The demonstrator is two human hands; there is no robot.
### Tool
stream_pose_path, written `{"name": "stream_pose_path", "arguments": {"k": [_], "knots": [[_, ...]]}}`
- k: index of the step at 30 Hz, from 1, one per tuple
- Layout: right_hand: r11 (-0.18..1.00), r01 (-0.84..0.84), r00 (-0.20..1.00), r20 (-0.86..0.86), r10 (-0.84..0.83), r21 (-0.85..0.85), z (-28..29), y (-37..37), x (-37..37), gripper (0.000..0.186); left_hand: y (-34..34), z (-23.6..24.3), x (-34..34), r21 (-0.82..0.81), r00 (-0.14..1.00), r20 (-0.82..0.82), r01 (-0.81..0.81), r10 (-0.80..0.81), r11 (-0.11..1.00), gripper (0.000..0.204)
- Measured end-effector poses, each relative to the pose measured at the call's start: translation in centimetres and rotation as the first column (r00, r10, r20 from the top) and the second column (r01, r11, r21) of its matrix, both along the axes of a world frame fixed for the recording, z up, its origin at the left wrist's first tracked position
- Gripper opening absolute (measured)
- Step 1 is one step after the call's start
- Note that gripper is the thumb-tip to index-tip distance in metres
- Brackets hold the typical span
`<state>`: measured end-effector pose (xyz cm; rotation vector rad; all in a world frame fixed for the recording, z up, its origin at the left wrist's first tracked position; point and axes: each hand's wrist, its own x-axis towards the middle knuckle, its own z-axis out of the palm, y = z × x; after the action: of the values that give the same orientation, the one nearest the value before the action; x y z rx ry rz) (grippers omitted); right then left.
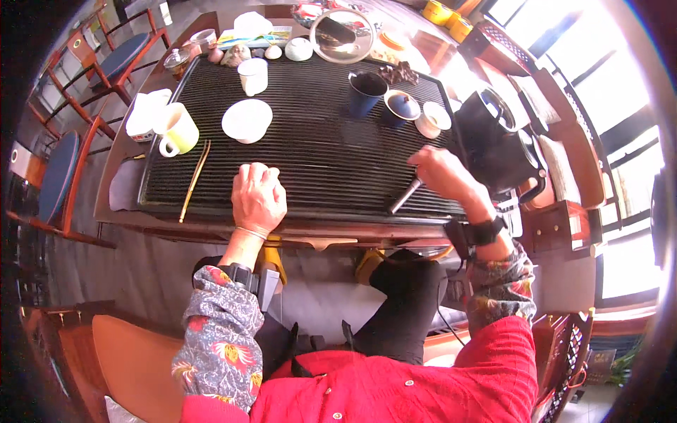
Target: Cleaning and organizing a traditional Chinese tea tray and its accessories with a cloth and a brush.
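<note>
My left hand (pixel 259 192) rests in a loose fist on the front edge of a black ribbed tea tray (pixel 303 158); nothing shows between its curled fingers. Farther right, my right hand (pixel 446 173) is closed around a tool with a silver metal handle (pixel 405 197), which slants down toward the tray's front edge. The tool's other end is hidden by the hand. Just beyond this hand stand a small white cup (pixel 433 120), a dark blue lidded bowl (pixel 402 107) and a tall dark blue cup (pixel 366 94). Bamboo tongs (pixel 195 180) lie left of my left hand.
A white bowl (pixel 247 120), a white cup (pixel 253 75) and a yellow-green mug (pixel 176 130) stand on the left. A black kettle (pixel 497 151) is at the right. Small ornaments and a round glass lid (pixel 343 37) line the far edge. Chairs stand left.
</note>
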<state>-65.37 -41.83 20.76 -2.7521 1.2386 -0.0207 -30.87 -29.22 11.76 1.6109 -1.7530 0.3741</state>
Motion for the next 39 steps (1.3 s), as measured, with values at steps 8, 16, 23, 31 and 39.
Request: {"name": "stream_pose_path", "arguments": {"k": [8, 16, 23, 31, 39], "knots": [[0.96, -0.126, 0.991, 0.002, 0.131, -0.248, -4.4, 5.3, -0.1, 0.023, 0.1, 0.0, -0.2, 0.0, 1.0, 0.006, -0.009, 0.009, 1.0, 0.016], [0.905, -0.09, 0.959, 0.209, 0.191, -0.416, -3.3, 5.3, -1.0, 0.016, 0.0, -0.5, -0.3, 0.011, 1.0, 0.018, -0.02, 0.02, 1.0, 0.018], [0.866, 0.492, 0.582, 0.709, -0.398, 0.082, 0.5, 5.5, -4.2, 0.019, 0.2, -0.5, -0.1, 0.012, 0.999, 0.019, -0.031, 0.031, 0.999, 0.018], [0.721, 0.592, 0.421, 0.626, -0.657, 0.36, 0.4, 4.2, -7.9, 0.034, -0.2, -0.3, -0.1, -0.035, 1.0, 0.003, 0.013, -0.013, 0.999, 0.014], [0.844, 0.116, 0.402, 0.752, -0.522, 0.524, 2.7, 3.4, 7.8, 0.03, 0.0, -0.8, 0.3, -0.013, 1.0, 0.007, -0.028, 0.028, 1.0, 0.014]]}}
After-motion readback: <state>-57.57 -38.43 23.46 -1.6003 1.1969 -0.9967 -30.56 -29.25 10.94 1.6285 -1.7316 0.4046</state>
